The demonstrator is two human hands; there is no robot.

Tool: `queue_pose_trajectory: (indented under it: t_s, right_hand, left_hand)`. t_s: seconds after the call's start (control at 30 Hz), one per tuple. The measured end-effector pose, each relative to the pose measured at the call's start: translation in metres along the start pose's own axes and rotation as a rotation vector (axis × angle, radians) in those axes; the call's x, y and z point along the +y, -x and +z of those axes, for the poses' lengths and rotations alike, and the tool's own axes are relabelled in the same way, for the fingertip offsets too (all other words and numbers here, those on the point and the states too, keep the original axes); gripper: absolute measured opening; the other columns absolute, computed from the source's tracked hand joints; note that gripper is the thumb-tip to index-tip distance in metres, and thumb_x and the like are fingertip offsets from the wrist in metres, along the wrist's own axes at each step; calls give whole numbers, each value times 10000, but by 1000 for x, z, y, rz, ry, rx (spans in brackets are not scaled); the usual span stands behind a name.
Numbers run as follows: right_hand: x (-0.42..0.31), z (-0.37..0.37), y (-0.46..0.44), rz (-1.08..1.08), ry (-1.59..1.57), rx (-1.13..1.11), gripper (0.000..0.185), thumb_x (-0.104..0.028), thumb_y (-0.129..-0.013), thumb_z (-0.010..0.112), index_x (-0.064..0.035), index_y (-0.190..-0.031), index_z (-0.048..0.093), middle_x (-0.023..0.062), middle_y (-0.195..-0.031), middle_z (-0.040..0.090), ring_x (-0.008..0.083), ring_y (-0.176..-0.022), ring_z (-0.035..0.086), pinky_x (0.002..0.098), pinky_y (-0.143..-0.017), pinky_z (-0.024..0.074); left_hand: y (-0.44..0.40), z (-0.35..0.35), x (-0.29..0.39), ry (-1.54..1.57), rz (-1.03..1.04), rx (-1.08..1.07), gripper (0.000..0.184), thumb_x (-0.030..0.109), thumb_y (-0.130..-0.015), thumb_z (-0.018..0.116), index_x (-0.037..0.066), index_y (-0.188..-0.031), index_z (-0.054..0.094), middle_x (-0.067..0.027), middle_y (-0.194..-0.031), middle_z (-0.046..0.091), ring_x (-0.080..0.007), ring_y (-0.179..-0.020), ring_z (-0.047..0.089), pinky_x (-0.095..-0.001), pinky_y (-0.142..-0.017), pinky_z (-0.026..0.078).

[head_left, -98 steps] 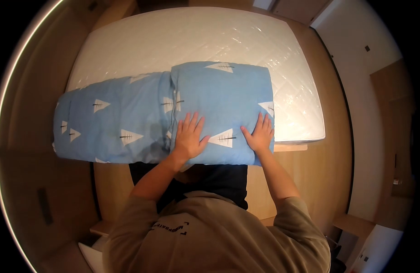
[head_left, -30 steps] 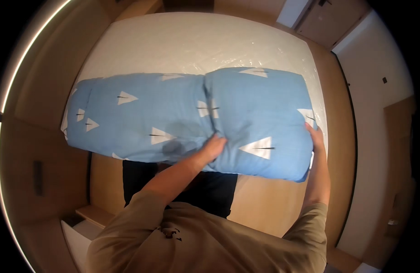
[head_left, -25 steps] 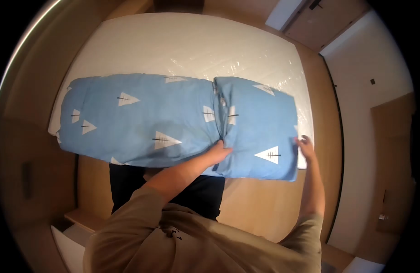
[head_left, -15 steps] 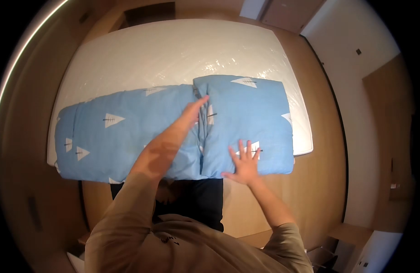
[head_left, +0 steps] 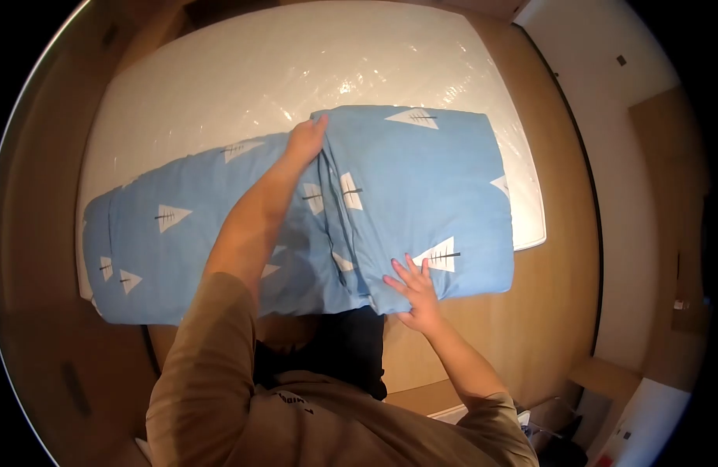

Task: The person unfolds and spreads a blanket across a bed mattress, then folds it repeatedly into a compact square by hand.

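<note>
A thick blue quilt (head_left: 242, 187) printed with white trees lies in a long strip along the near side of the mattress. Its right part is folded over to the left as a thicker layer (head_left: 429, 179), with a creased edge running down its left side. At the far end of that edge, my left hand (head_left: 305, 141) is closed on the fold's corner. My right hand (head_left: 416, 294) rests on the near edge of the folded layer, fingers spread over the cloth; its thumb is partly hidden.
The white mattress (head_left: 281, 62) under the quilt has a shiny plastic cover. Wooden floor (head_left: 557, 257) runs along its right side to a pale wall (head_left: 608, 101). My legs in black trousers (head_left: 343, 350) stand close against the near side.
My left hand has moved away from me and slightly left, to the far corner of the fold. The fold's left edge now slants, its far end farther left. My right hand shifted slightly nearer.
</note>
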State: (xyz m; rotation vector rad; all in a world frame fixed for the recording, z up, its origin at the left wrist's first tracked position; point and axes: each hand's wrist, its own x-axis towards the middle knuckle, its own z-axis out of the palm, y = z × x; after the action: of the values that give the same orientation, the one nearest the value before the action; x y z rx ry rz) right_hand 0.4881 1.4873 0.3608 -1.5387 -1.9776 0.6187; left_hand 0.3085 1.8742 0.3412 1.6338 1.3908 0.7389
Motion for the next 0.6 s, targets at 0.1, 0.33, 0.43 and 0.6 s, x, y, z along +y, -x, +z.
queue_pose_trajectory:
  t_s: [0.1,0.33,0.43,0.6]
  right_hand:
    - [-15,6,-10,24,175,-69,638,-124,-635,721,-185,-1256,588,73,-1448,431,391,-1380,293,655,-1089,69]
    - [5,12,9,34,-328,284,504,-117,-743,599,-36,-1239,555,131,-1387,490,373,-1356,351,549,-1138,121]
    - [-16,1,8,24,-202,216,558,-48,-716,607,-21,-1267,521,136,-1409,466,353,-1361,349,539,-1138,142]
    - [-40,4,7,45,-64,254,555,-47,-752,589,-29,-1300,502,144,-1394,477,328,-1340,382,478,-1119,225]
  left_hand:
    - [45,7,7,108,-22,189,379,339,-927,542,-34,-956,602,-171,-760,637,-235,-705,629,-352,-604,483]
    - [184,19,13,771,-352,-295,283,260,-893,603,-5,-987,571,-77,-789,583,-175,-672,595,-302,-512,473]
    - [185,53,16,517,-89,110,325,238,-815,688,2,-1004,566,-102,-816,592,-202,-714,603,-334,-600,495]
    - [172,53,6,313,46,73,299,68,-736,722,47,-1007,598,-67,-785,591,-200,-679,582,-320,-609,499]
